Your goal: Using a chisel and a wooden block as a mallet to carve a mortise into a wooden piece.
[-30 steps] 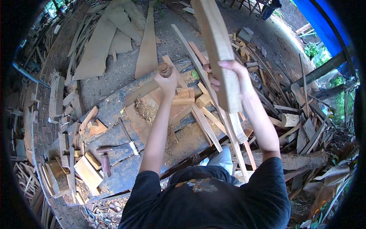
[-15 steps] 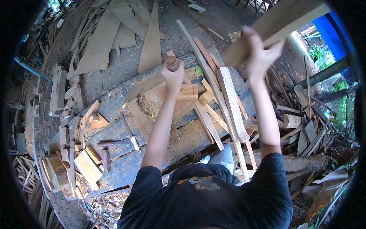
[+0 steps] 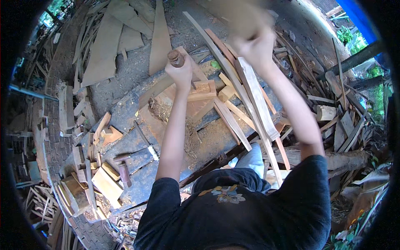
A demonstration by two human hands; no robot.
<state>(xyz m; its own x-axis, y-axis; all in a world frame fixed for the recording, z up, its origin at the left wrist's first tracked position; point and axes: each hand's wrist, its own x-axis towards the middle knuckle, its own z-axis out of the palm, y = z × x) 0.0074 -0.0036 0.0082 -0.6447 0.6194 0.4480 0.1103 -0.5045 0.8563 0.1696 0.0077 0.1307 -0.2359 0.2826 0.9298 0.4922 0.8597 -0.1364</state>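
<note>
My left hand [image 3: 181, 76] is wrapped around the wooden handle of a chisel [image 3: 175, 58], held upright. Its thin blade comes out below the fist and reaches the wooden workpiece [image 3: 202, 96], which has a recess with wood chips in it. Raised at the upper right, my right hand [image 3: 259, 49] grips a thick piece of wood [image 3: 241, 16] that is smeared by motion. That wood is up in the air, apart from the chisel handle. Under the workpiece lie broad boards [image 3: 168, 91] and a heap of shavings.
Long planks [image 3: 254, 98] lean across the bench [image 3: 216, 141] right of the workpiece. A mallet-like tool [image 3: 124, 173], a long thin tool [image 3: 143, 135] and wooden offcuts [image 3: 107, 185] lie at left. Scrap wood [image 3: 333, 112] is piled at the right, with flat sheets [image 3: 104, 50] beyond the bench.
My right hand has swung left with the thick piece of wood, toward the chisel's side. My left hand keeps the chisel at the workpiece. The whole view has shifted slightly.
</note>
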